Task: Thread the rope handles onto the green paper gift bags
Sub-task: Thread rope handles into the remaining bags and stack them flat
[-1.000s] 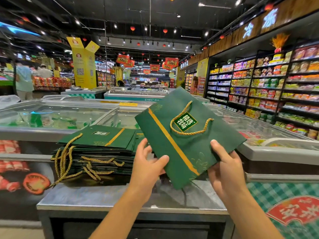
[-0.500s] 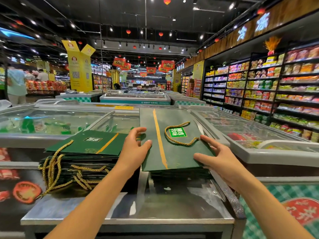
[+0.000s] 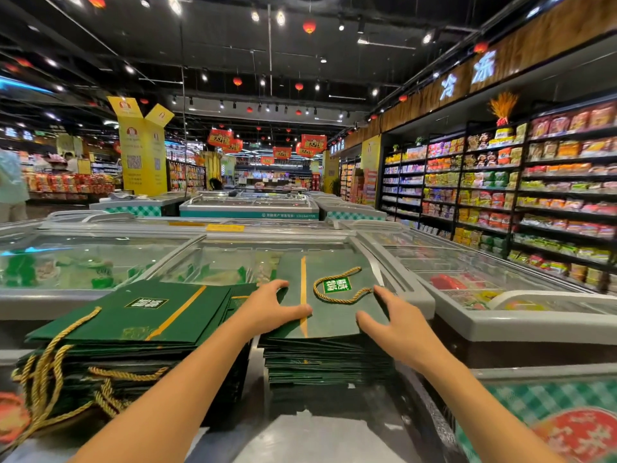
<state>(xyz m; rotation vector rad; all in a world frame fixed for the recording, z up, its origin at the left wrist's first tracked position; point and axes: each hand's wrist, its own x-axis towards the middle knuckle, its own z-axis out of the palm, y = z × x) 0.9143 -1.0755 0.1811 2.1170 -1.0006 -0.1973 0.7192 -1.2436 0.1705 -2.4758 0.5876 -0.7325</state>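
A flat green paper gift bag [image 3: 329, 312] with a gold stripe and a gold rope handle [image 3: 344, 289] lies on top of the right stack of green bags [image 3: 327, 359] on the freezer lid. My left hand [image 3: 275, 307] rests on the bag's left edge with spread fingers. Spread the same way, my right hand [image 3: 389, 320] lies on its right edge. On the left stands a second stack of green bags [image 3: 133, 332], its gold rope handles [image 3: 50, 379] hanging over the front.
The stacks sit on glass-topped chest freezers [image 3: 484, 315] that stretch ahead. Stocked shelves [image 3: 534, 195] line the right side. A yellow pillar [image 3: 143, 155] and people stand far left. A checked green panel [image 3: 551, 422] is at the lower right.
The bag I held up tilted in both hands has been laid flat on the right stack. Both hands now rest on its edges with spread fingers.
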